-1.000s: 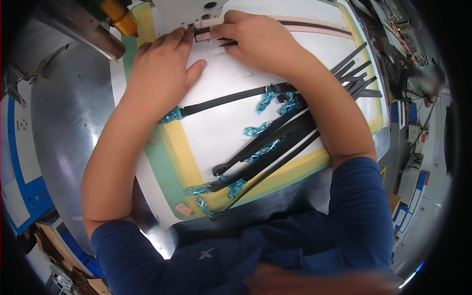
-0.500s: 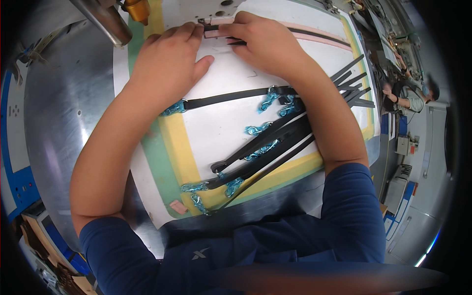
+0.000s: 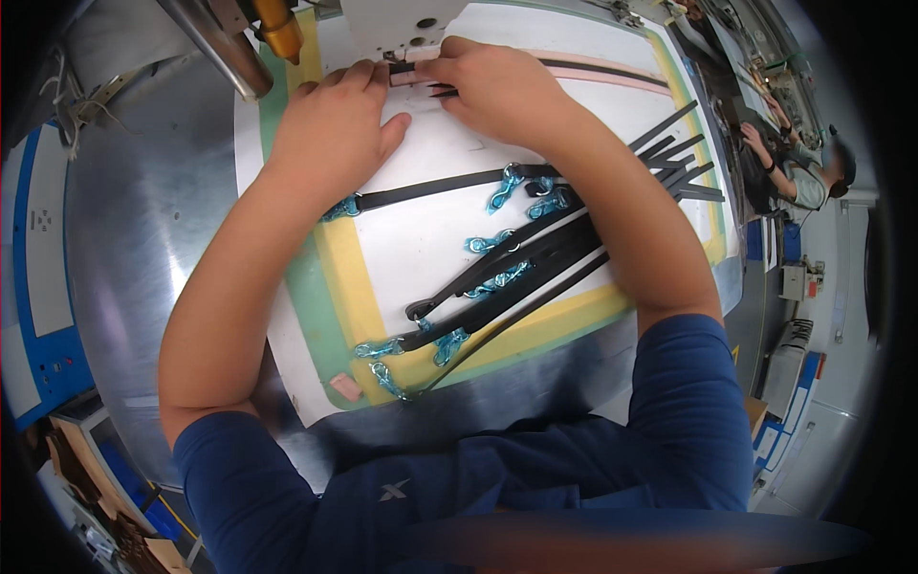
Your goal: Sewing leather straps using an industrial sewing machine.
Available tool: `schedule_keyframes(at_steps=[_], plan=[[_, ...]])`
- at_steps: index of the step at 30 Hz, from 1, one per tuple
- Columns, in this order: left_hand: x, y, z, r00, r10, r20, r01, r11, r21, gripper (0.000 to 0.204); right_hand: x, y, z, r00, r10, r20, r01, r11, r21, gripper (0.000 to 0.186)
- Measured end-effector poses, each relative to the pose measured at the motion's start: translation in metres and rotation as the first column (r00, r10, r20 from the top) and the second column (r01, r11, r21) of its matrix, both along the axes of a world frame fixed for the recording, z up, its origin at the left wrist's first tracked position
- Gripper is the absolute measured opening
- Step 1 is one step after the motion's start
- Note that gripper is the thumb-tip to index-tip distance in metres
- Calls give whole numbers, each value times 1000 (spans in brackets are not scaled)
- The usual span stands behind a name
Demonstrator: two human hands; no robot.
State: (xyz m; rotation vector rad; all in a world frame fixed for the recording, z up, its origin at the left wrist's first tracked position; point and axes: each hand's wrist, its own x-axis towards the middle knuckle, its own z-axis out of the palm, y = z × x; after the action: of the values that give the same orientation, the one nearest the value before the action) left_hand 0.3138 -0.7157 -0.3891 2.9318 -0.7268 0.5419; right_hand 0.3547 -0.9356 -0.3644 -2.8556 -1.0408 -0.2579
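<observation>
My left hand (image 3: 335,120) lies with fingers flat and thumb apart at the left end of a pink guide strip. My right hand (image 3: 502,91) is closed around a dark two-pointed tool (image 3: 444,91), whose slim tips stick out below the fingers. Its fingertips also press at a black strap (image 3: 404,68) between the hands, beside the machine head (image 3: 402,24). The strap runs right between the pink strips (image 3: 612,72). Nearer me, one black strap (image 3: 430,190) lies across the white sheet, with metal clasps (image 3: 504,188) in blue film. My right forearm covers part of the strap pile (image 3: 545,258).
Green and yellow tape (image 3: 349,287) edges the white sheet on a metal table (image 3: 143,210). A metal post (image 3: 225,53) and an amber nozzle (image 3: 280,36) stand left of the machine head. A pink scrap (image 3: 345,386) lies near the front-left corner. Another person (image 3: 808,177) is at the far right.
The whole view has shifted slightly, so the table and machine appear a little further right and lower at the back. Both hands keep nearly the same places by the strap.
</observation>
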Motion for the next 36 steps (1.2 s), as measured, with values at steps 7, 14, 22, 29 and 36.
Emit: schedule_keyframes(at_steps=[7, 14, 22, 29, 36], plan=[[-2, -3, 6, 994, 34, -102, -32, 999, 25, 58, -3, -4, 1, 1000, -24, -13, 24, 1000, 7, 36], [-5, -2, 18, 987, 63, -150, -52, 996, 78, 60, -5, -6, 3, 997, -61, -45, 60, 998, -2, 39], [-3, -12, 18, 989, 42, -143, -29, 996, 90, 57, -3, -37, -2, 991, -129, -38, 132, 989, 65, 33], [1, -28, 25, 986, 77, -149, -57, 989, 139, 54, 0, -44, -7, 989, -140, -55, 141, 989, 31, 37], [0, -43, 27, 995, 53, -81, -41, 990, 137, 53, 5, -69, 2, 983, -162, -89, 164, 986, 13, 37]])
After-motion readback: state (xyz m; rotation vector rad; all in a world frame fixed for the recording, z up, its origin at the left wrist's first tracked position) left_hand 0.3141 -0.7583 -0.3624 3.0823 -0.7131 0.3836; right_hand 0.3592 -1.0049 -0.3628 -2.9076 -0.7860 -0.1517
